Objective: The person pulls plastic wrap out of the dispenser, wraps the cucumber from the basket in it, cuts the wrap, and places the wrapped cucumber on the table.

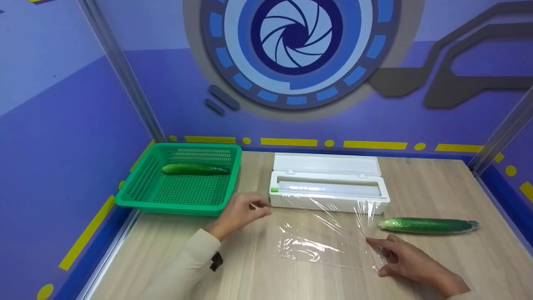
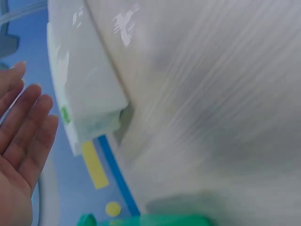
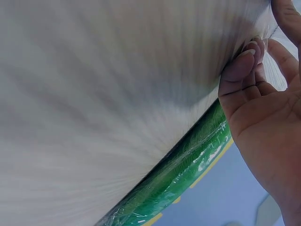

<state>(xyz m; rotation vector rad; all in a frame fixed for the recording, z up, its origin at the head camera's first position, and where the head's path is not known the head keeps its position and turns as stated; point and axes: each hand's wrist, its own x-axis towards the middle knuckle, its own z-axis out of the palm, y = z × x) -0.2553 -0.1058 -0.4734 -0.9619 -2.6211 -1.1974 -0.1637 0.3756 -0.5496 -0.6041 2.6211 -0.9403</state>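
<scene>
A sheet of clear cling film stretches from the roll in an open white dispenser box toward the front of the table. My right hand grips the film's right edge with curled fingers, and creases run from the box to its fingertips. Behind that hand lies a cucumber in shiny film, also visible as a wrapped cucumber in the right wrist view. My left hand hovers between the basket and the film with nothing in it, its fingers relaxed in the left wrist view.
A green plastic basket stands at the back left with another cucumber in it. The dispenser's lid is tipped back toward the wall. Patterned blue panels close off the back and sides of the wooden table.
</scene>
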